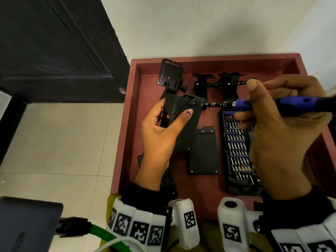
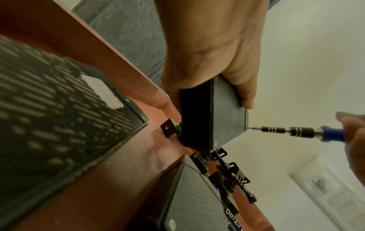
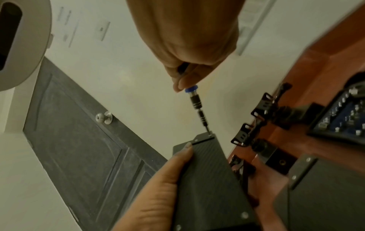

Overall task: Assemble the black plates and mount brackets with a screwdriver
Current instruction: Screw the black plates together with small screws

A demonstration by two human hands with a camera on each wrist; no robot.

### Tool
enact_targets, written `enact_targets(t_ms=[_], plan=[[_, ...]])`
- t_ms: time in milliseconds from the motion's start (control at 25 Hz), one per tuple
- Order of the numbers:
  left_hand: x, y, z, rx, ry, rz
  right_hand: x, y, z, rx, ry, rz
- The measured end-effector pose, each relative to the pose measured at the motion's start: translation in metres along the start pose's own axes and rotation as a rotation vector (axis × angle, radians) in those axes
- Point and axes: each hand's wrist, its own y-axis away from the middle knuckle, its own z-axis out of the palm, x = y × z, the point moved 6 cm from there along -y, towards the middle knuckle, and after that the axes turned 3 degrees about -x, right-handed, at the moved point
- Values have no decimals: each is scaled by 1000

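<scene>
Black plastic plates [image 1: 183, 122] fill your gripping left hand [image 1: 160, 135]; your right hand [image 1: 278, 135] clasps a blue-handled screwdriver [image 1: 254, 104] above the red wooden tray [image 1: 214, 59] holding black mount brackets [image 1: 229, 82].

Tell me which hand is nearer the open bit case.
Right. The right hand, gripping the screwdriver, hangs directly over the bit case. The left hand holds the black plate assembly off to the case's left.

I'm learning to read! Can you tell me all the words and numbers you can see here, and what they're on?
"65": orange print, seemingly, on the side of the black plate assembly that the left hand holds.
White label on the vented black plate: too blurred to read.
White marks on the bit case: too small to read.
Black-and-white square codes on the wrist bands: patterns, not words.
</scene>
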Motion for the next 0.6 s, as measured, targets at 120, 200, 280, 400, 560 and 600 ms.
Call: enact_targets(t_ms=[120, 200, 280, 400, 560, 600], plan=[[-3, -1, -2, 36, 8, -15, 2, 6, 4, 67, -44, 39], [-4, -3, -5, 63, 12, -19, -1, 6, 6, -20, -25, 42], [-5, -4, -9, 90, 15, -23, -1, 1, 9, -143, 14, 79], [-6, -4, -10, 108, 21, -30, -6, -4, 5, -202, 66, 55], [-4, -3, -11, 119, 56, -27, -6, 3, -1, -26, 139, 26], [-4, -4, -11, 119, 65, -23, -4, 5, -2, 23, 169, 36]])
